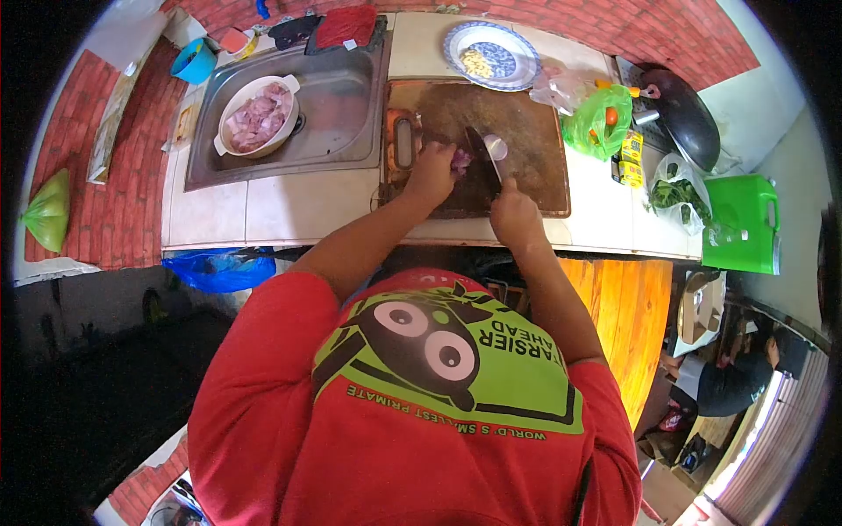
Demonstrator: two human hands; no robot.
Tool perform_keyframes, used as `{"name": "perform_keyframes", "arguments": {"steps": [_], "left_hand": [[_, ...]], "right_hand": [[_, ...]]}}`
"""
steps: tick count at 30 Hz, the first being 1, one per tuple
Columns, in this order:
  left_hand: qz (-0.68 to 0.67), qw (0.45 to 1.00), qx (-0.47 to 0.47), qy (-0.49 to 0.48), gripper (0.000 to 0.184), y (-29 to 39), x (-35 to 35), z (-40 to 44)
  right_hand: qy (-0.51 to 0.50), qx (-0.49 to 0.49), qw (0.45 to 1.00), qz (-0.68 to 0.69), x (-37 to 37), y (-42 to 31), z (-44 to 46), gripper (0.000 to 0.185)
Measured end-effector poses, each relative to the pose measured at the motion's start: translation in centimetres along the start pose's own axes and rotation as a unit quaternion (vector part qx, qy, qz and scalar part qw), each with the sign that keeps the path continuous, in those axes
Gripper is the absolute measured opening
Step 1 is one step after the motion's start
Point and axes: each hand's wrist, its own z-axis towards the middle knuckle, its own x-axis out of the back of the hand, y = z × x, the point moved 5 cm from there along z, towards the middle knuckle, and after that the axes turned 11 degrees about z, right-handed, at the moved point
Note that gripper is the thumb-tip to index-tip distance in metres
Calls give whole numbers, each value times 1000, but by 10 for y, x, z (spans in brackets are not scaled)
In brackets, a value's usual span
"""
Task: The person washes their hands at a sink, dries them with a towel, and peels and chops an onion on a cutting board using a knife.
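Note:
My left hand (pixel 430 178) is closed around a purple piece of red onion (pixel 460 162) over the wooden cutting board (pixel 539 188). In my right hand (pixel 517 216) is the handle of a kitchen knife (pixel 476 143), its dark blade pointing away from me across the board. Just right of the blade lies a pale cut onion piece (pixel 496 147). The blade sits between the two pieces; whether it touches either one I cannot tell. A brownish-orange object (pixel 403 118) rests near the board's handle slot, left of my left hand.
Left is a steel sink (pixel 338 140) with a white dish (pixel 225 131) of raw meat. Behind the board stands a blue-patterned plate (pixel 529 54) with chopped pale pieces. On the right are a green bag (pixel 586 131), a dark wok (pixel 688 114), leafy greens (pixel 677 195) and a green container (pixel 741 223).

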Motion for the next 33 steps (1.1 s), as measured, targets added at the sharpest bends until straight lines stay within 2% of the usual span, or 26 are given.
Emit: {"name": "perform_keyframes", "arguments": {"steps": [7, 12, 15, 22, 26, 28, 33], "left_hand": [[-9, 1000, 16, -9, 35, -1, -3, 5], [-12, 1000, -27, 3, 36, -2, -3, 3], [12, 999, -37, 6, 34, -3, -7, 6], [-12, 999, -35, 0, 26, -11, -10, 7], [-44, 997, -52, 42, 19, -10, -7, 8], [-51, 994, -71, 63, 18, -9, -3, 4], [-31, 997, -32, 55, 11, -11, -6, 4]], "right_hand": [[28, 24, 999, 25, -1, -1, 5, 17], [47, 9, 998, 29, 10, -10, 0, 18], [31, 44, 998, 43, 4, -7, 3, 18], [-17, 7, 999, 38, 8, -13, 6, 18], [-54, -26, 998, 6, 7, -30, 8, 17], [-54, -14, 998, -2, -10, -24, 19, 16], [-30, 16, 999, -11, -14, -40, 36, 16]]}}
